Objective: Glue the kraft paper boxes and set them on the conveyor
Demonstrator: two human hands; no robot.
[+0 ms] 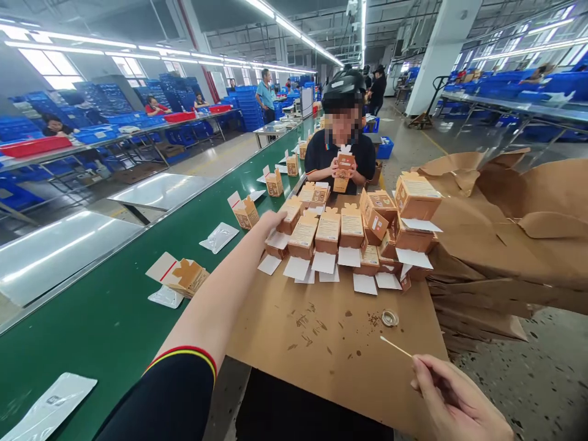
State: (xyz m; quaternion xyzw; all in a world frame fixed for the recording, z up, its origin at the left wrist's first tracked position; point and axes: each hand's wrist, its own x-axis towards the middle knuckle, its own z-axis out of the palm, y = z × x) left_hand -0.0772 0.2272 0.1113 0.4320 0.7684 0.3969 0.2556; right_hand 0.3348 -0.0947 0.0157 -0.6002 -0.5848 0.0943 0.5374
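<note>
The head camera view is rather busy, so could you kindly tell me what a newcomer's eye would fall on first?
The crowd of small kraft-brown cartons and white cards comes first, on a brown cardboard sheet at the centre, with the left hand at its edge. Low on the right, the right hand pinches a thin wooden stick. Straight ahead, a co-worker holds up a carton, beside a long green conveyor belt.

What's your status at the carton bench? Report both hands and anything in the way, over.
Left hand at a kraft carton. Right hand pinching a thin wooden stick. Small metal ring on the brown cardboard sheet, near the stick, white paper slips by the cartons.
</note>
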